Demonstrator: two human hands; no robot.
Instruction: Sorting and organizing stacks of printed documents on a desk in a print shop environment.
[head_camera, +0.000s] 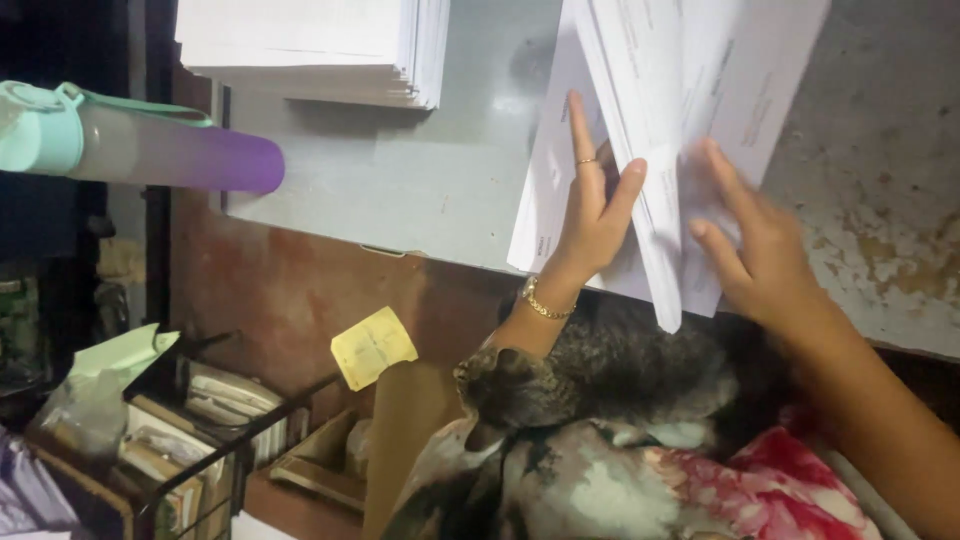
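A sheaf of white printed sheets (690, 90) lies on the grey tabletop (430, 170) and hangs over its near edge. My left hand (592, 205), with a ring and a gold bracelet, presses on the left sheets, thumb raised against one lifted page. My right hand (750, 245) lies flat with spread fingers on the right sheets, slightly blurred. A tabby cat (590, 375) sits on my lap between my forearms, just below the papers.
A second stack of white paper (320, 50) rests at the table's far left. A teal-to-purple bottle (140, 150) lies on its side at the left. A yellow note (372, 346) sticks to the brown table front. A wire rack of booklets (210, 440) stands below.
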